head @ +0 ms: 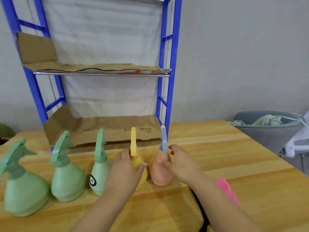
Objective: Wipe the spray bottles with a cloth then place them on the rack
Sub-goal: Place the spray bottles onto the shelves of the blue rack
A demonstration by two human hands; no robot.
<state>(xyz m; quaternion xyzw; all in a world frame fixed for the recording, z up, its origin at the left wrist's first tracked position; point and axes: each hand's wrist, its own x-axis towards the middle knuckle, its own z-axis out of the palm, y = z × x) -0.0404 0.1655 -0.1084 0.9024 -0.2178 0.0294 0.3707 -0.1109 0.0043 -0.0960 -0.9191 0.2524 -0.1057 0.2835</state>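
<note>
Five spray bottles stand in a row on the wooden table (217, 156). Three are green (25, 190), (66, 178), (100, 171). A yellow bottle (139, 164) comes after them, and my left hand (124, 171) wraps round its body. At the right end is an orange bottle (158, 173) with a grey-blue sprayer; my right hand (179, 163) grips its neck. A pink cloth (225, 190) lies on the table under my right forearm. The blue rack (168, 81) stands behind the row, its shelves lined with cardboard.
A grey chair (267, 131) with a greenish cloth on it stands off the table's right far corner. The grey wall is behind the rack. A dark green object (5, 131) shows at the far left edge.
</note>
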